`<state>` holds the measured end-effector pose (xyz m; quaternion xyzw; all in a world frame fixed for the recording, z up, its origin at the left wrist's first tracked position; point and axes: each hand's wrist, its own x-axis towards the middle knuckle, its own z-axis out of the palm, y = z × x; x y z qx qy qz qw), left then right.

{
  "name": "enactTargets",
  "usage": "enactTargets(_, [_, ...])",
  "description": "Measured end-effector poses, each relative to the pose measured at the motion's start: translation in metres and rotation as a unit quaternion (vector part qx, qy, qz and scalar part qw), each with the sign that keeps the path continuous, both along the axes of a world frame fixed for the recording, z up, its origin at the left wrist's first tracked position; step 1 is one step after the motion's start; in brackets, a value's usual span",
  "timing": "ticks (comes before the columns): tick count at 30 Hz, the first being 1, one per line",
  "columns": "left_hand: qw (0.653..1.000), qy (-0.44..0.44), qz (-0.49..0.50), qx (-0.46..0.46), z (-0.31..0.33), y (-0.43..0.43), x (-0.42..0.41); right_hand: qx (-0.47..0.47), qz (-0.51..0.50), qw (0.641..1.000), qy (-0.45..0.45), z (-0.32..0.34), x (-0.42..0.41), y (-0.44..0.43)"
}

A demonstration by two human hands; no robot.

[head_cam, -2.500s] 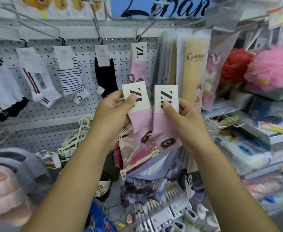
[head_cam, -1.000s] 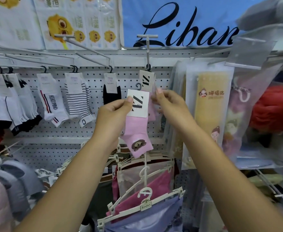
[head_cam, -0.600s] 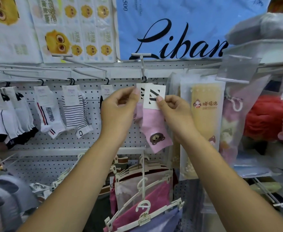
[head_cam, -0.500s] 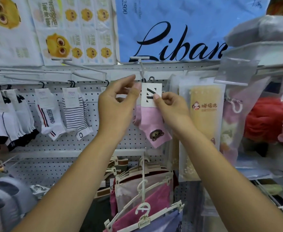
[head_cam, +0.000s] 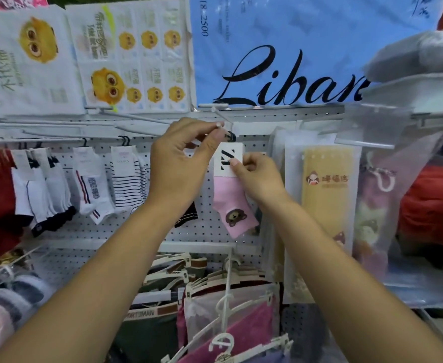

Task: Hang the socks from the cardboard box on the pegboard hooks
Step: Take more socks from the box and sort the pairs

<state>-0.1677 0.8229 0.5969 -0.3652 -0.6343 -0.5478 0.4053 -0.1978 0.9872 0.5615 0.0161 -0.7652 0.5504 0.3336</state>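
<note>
Up at the pegboard with both hands. Pinches the card of the pink sock in the right hand, thumb pressed on the printed front, other fingers curled behind. Lets the sock dangle below the card, bear patch facing out, flat against the board. Holds the left hand just beside it, thumb and forefinger squeezed together at the end of the hook. On the wire by the look of it, cannot tell if on the sock's black loop too. Loop over the wire or not: cannot tell. Further left on the board, striped sock and white socks hanging in a row. Right of the pink sock, a yellow packet; above, a blue banner.
</note>
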Motion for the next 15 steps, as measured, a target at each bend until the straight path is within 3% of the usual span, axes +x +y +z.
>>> enactTargets(11, [0.998, 0.010, 0.014, -0.058, 0.003, -0.013, 0.002, 0.008, -0.011, 0.999, -0.039, 0.000, -0.006, 0.001])
enactTargets(15, [0.993, -0.021, 0.049, -0.102, -0.019, -0.029, 0.002, 0.043, -0.060, 0.995, -0.059, -0.003, 0.018, -0.009])
